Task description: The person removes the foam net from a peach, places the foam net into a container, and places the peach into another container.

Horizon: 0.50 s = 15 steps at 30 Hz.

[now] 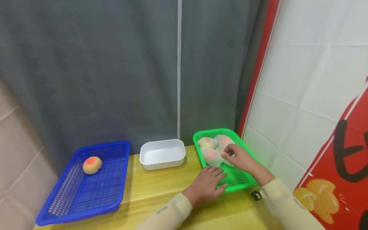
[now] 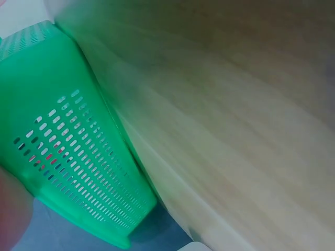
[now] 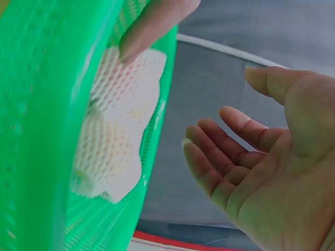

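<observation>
The green basket (image 1: pixel 234 180) holds several peaches (image 1: pixel 210 155) in white foam nets, bunched toward its far end. My right hand (image 1: pixel 241 157) hovers over them, its fingers loosely bent and nothing between them; the right wrist view shows its palm (image 3: pixel 282 172) from below. At the basket's near left rim, my left hand (image 1: pixel 207 183) lies palm down with fingers spread. One of its fingers (image 3: pixel 154 26) overlaps the netted peaches in the right wrist view. The left wrist view shows mostly the basket's perforated side (image 2: pixel 78 146).
A white tray (image 1: pixel 162 164) stands left of the green basket on the wooden table (image 1: pixel 149 188). Farther left, a blue basket (image 1: pixel 115 204) holds one peach (image 1: pixel 92 165) without a net. A grey curtain (image 1: pixel 115 80) hangs behind, and a white panel (image 1: pixel 287 111) borders the right side.
</observation>
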Available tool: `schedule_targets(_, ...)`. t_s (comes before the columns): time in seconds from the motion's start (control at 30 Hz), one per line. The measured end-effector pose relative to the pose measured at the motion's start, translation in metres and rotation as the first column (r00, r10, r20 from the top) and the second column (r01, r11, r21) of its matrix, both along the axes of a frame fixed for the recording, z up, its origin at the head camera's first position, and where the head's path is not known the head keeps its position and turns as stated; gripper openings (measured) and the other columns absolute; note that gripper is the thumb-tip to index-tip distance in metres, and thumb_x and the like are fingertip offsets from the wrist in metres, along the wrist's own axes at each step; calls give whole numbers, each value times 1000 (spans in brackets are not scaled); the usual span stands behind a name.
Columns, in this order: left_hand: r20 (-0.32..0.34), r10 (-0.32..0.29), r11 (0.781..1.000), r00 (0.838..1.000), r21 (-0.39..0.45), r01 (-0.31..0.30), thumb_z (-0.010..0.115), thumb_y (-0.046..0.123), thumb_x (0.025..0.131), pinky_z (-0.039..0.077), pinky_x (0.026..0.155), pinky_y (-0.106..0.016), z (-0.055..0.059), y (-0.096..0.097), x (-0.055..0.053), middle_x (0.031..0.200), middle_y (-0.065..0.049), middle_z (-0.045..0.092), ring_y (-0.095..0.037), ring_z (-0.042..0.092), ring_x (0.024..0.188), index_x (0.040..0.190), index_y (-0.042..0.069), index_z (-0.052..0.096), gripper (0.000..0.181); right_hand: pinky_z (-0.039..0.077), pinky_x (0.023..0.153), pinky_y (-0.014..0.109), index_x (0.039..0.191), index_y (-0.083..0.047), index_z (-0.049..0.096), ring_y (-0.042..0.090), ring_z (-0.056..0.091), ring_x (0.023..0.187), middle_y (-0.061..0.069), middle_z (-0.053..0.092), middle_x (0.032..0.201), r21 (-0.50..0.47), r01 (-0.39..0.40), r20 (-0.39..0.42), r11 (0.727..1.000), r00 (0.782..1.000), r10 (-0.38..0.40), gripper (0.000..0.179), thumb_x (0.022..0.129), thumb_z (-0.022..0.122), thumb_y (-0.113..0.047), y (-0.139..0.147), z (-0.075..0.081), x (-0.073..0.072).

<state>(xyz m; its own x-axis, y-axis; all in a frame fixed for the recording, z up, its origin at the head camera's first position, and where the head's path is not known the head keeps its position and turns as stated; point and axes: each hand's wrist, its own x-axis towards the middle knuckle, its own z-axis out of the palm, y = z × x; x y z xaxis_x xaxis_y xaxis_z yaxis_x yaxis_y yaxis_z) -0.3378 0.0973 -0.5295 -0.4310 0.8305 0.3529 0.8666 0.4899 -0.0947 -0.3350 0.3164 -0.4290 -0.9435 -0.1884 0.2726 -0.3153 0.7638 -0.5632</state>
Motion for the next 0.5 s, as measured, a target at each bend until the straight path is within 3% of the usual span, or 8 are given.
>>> schedule_targets(0.2, 11, 2, 1000, 1000, 4, -3, 26, 53, 118, 39, 125, -43, 3, -1, -1, 156, 3, 64, -21, 53, 149, 154, 23, 65, 60, 58, 96, 61, 138, 6, 61, 44, 68, 115, 27, 67, 129, 194, -3, 15, 981, 1000, 0, 50, 104, 79, -25, 13, -2, -30)
schedule_targets(0.33, 20, 11, 1000, 1000, -4, -11, 26, 53, 118, 40, 124, -43, 2, -1, -2, 153, 5, 65, -20, 54, 147, 152, 24, 67, 60, 56, 100, 64, 155, 2, 52, 50, 64, 124, 35, 56, 144, 350, -43, 67, 936, 998, 21, 73, 98, 86, -28, 17, -4, -46)
schedule_targets(0.5, 36, 6, 1000, 999, 9, -6, 27, 53, 118, 41, 122, -43, -1, 2, -2, 148, 8, 68, -18, 56, 142, 148, 25, 69, 59, 52, 107, 66, 162, -2, 49, 57, 53, 139, 35, 51, 151, 471, -78, 135, 879, 991, 16, 84, 93, 92, -26, 22, -10, -63)
